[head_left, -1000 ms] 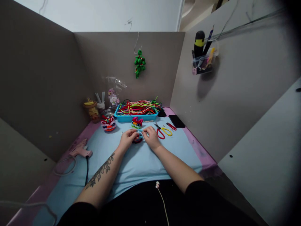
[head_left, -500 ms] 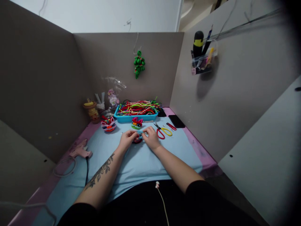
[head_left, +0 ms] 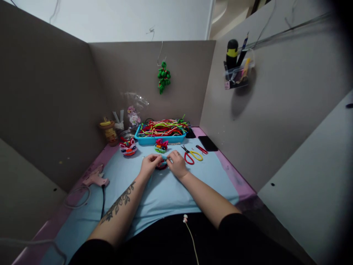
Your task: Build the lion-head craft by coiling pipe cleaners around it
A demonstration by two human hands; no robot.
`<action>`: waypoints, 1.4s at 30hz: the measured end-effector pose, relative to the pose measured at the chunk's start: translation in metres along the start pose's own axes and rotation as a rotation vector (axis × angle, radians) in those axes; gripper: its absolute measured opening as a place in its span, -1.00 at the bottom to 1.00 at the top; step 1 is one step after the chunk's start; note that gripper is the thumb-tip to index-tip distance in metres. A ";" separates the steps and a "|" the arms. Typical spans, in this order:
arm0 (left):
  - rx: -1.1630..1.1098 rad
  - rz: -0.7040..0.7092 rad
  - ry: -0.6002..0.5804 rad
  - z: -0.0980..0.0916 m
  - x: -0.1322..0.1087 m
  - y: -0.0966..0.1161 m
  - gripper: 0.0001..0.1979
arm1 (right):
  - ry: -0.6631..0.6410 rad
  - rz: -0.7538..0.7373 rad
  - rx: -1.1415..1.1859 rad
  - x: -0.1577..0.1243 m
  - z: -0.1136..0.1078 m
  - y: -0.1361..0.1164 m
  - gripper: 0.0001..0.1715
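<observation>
Both hands meet over the blue cloth, pinching a small pipe-cleaner piece (head_left: 162, 166) in light blue and dark red. Fingers of my left hand (head_left: 149, 162) close on its left side. My right hand (head_left: 177, 163) grips the light blue part from the right, fingertips together. Much of the piece is hidden by the fingers. Just beyond it sits a colourful pipe-cleaner animal head (head_left: 161, 146) in pink, orange and green. Another such head (head_left: 128, 148), pink, red and orange, lies farther left. Scissors (head_left: 192, 154) with one red and one yellow handle rest to the right of my right hand.
A blue tray (head_left: 160, 140) heaped with coloured pipe cleaners stands at the back. Red snips (head_left: 202, 149) and a black phone (head_left: 208, 143) lie right. A pink glue gun (head_left: 95, 177) with its cord lies left. Partition walls enclose the table; a holder (head_left: 237, 75) hangs on the right one.
My hands stay together on the piece, with slight finger shifts; the right fingers have tilted a little. The whole view has moved slightly.
</observation>
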State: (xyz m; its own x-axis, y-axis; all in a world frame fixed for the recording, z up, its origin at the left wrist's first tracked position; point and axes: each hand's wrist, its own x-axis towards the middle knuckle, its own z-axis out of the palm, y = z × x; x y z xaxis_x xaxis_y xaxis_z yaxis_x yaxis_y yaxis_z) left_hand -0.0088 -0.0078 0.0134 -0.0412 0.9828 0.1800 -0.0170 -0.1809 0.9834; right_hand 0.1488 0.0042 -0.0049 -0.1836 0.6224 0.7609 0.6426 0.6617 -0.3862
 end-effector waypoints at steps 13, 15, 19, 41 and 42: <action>0.021 0.050 0.032 0.000 -0.001 0.000 -0.64 | -0.037 0.011 0.155 0.000 0.000 0.001 -0.85; 0.025 0.048 0.018 -0.001 0.000 -0.001 -0.64 | -0.044 0.020 0.185 0.000 0.001 0.001 -0.87; 0.020 0.026 -0.005 -0.001 0.000 -0.002 -0.62 | -0.022 0.058 0.236 0.003 0.000 0.000 -0.88; -0.032 -0.076 -0.028 -0.002 0.001 -0.001 -0.59 | 0.078 0.154 0.143 0.003 -0.001 0.003 -0.90; -0.033 -0.070 -0.032 -0.002 0.002 -0.002 -0.58 | 0.080 0.150 0.136 0.003 0.000 0.003 -0.90</action>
State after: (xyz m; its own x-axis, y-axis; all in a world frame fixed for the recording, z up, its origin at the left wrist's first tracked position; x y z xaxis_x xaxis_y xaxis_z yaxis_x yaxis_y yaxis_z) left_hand -0.0108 -0.0060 0.0116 -0.0073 0.9937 0.1118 -0.0521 -0.1121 0.9923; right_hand 0.1506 0.0084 -0.0037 -0.0301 0.6862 0.7268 0.5511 0.6180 -0.5607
